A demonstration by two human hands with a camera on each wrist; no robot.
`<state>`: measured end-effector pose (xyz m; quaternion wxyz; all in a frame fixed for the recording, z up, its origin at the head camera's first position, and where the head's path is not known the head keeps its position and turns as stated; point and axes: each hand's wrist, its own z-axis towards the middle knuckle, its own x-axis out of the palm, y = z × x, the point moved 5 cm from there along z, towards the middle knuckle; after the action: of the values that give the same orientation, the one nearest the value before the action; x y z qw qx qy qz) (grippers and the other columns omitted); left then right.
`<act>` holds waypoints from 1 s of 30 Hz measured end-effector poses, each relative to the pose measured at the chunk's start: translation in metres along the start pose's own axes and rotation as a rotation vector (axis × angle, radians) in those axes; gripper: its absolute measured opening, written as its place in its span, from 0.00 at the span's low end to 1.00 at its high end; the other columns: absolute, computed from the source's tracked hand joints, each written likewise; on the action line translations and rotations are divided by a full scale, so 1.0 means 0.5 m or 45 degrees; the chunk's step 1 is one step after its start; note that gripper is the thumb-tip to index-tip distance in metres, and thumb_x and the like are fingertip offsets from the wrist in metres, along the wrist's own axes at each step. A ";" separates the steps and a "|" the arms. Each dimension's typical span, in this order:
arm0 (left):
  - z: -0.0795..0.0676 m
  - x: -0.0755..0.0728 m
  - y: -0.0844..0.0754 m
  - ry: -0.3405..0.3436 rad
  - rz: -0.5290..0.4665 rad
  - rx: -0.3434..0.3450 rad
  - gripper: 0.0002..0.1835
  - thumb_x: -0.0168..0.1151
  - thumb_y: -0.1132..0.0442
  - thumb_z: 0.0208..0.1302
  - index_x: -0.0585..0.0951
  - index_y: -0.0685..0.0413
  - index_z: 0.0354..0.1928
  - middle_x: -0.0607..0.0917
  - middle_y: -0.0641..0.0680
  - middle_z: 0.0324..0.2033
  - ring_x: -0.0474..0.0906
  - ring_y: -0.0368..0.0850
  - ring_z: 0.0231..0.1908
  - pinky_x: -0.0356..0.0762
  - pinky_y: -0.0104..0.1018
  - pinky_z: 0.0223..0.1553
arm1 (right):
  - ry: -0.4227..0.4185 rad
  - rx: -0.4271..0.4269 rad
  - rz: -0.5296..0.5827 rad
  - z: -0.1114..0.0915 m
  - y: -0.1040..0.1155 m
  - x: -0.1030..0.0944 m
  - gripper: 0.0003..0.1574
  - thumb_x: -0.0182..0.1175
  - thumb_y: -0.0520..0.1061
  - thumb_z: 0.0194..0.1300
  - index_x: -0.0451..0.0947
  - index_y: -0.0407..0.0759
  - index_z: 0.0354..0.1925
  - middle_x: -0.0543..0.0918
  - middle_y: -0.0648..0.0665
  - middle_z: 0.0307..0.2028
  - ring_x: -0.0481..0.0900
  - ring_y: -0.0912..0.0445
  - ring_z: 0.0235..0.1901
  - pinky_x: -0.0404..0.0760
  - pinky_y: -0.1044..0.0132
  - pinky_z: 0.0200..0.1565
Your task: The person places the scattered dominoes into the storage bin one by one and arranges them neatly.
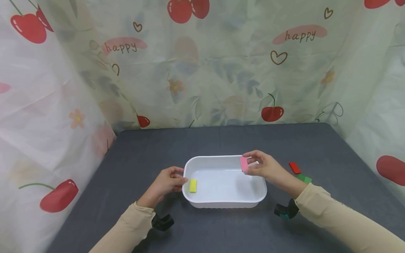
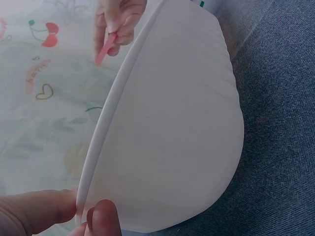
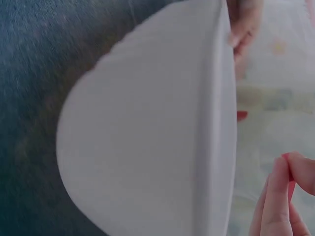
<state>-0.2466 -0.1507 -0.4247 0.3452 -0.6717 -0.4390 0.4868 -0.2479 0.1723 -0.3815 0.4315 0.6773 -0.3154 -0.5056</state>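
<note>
- Left hand (image 1: pixel 166 181): fingers and thumb close on either side of the tub's rim at its left end, a light pinch that seems meant to steady it.
- White oblong tub with rounded corners, plastic by its look (image 1: pixel 224 205): stands on the dark grey cloth-like tabletop (image 1: pixel 218 232), its opening facing up.
- Flat yellow rectangular block (image 1: pixel 193 186): inside the tub, near the left end.
- Flat pink rectangular block (image 1: pixel 244 164): above the tub's far right part, higher than the rim and apart from it in the wrist views.
- Right hand (image 1: pixel 269 168): thumb and fingertips nearly together, pinching the pink block.
- Step in hand, as I judge it: bringing the pink block into the tub. The next move would call for lowering it inside the rim, then loosening the pinch.
- Flat red rectangular block (image 1: pixel 295 168): on the tabletop beyond the right wrist.
- Green blocky piece or pieces (image 1: pixel 305 178): beside the red block, partly hidden by the wrist; I cannot tell how many.
</note>
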 end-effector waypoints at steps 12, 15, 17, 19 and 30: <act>-0.004 -0.001 -0.003 0.002 0.001 0.011 0.23 0.68 0.66 0.59 0.75 0.62 0.56 0.82 0.59 0.36 0.80 0.44 0.31 0.84 0.39 0.35 | 0.110 -0.037 0.036 0.012 -0.009 0.084 0.33 0.70 0.38 0.55 0.70 0.34 0.57 0.78 0.37 0.46 0.80 0.54 0.38 0.80 0.65 0.41; -0.004 -0.001 -0.003 0.005 -0.007 0.017 0.23 0.68 0.66 0.59 0.75 0.62 0.56 0.82 0.59 0.35 0.80 0.44 0.31 0.84 0.39 0.35 | 0.127 -0.055 0.013 0.019 -0.016 0.100 0.32 0.70 0.36 0.54 0.71 0.32 0.56 0.80 0.37 0.43 0.81 0.55 0.35 0.79 0.67 0.38; -0.003 -0.001 -0.003 0.003 -0.005 0.019 0.22 0.68 0.66 0.59 0.75 0.62 0.55 0.82 0.59 0.35 0.80 0.44 0.31 0.85 0.39 0.35 | 0.136 -0.065 -0.011 0.024 -0.020 0.108 0.31 0.70 0.35 0.53 0.72 0.31 0.55 0.80 0.37 0.42 0.82 0.55 0.33 0.79 0.67 0.37; -0.002 -0.001 -0.002 0.001 -0.003 0.021 0.22 0.68 0.66 0.59 0.75 0.62 0.55 0.82 0.59 0.35 0.81 0.45 0.31 0.85 0.39 0.35 | 0.133 -0.069 -0.054 0.029 -0.023 0.115 0.30 0.70 0.34 0.52 0.72 0.31 0.53 0.81 0.38 0.40 0.82 0.54 0.32 0.79 0.66 0.37; 0.001 -0.001 0.000 0.009 -0.004 0.014 0.22 0.68 0.66 0.59 0.75 0.62 0.56 0.82 0.59 0.35 0.80 0.44 0.30 0.85 0.39 0.35 | 0.104 0.034 -0.336 0.047 -0.036 0.141 0.25 0.68 0.31 0.47 0.76 0.35 0.46 0.81 0.44 0.34 0.76 0.56 0.33 0.76 0.68 0.35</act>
<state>-0.2473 -0.1511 -0.4248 0.3514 -0.6708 -0.4361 0.4862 -0.2501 0.1130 -0.4296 0.3646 0.7388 -0.2123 -0.5256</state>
